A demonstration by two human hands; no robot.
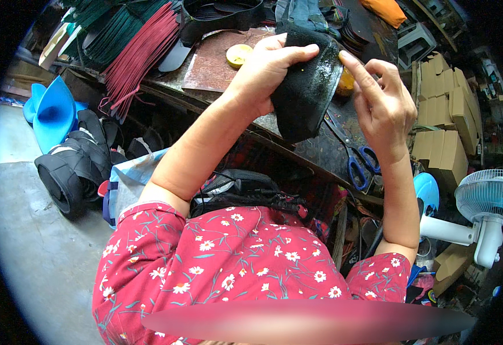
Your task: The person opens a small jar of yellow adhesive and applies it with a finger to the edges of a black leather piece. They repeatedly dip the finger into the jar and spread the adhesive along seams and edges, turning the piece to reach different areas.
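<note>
My left hand [271,72] grips a black curved piece of sheet material [306,98] and holds it up above the workbench. Its thumb lies on the upper face, which looks shiny and wet toward the right edge. At that edge the stretched index finger of my right hand [383,100] touches the piece; the other fingers are loosely bent and apart. Below the piece, scissors with blue handles [358,164] rest on the bench. A round yellow thing [239,56] sits beside my left hand, and an orange-yellow object [346,83] is partly hidden behind the black piece.
Bundles of red strips [142,60] and dark green strips [116,37] lie at the bench's left. A reddish-brown board [205,72] lies under my left hand. Cardboard boxes [438,152] and a white fan [481,201] stand to the right. Black rolls [70,172] and blue sheets [56,115] stand at left.
</note>
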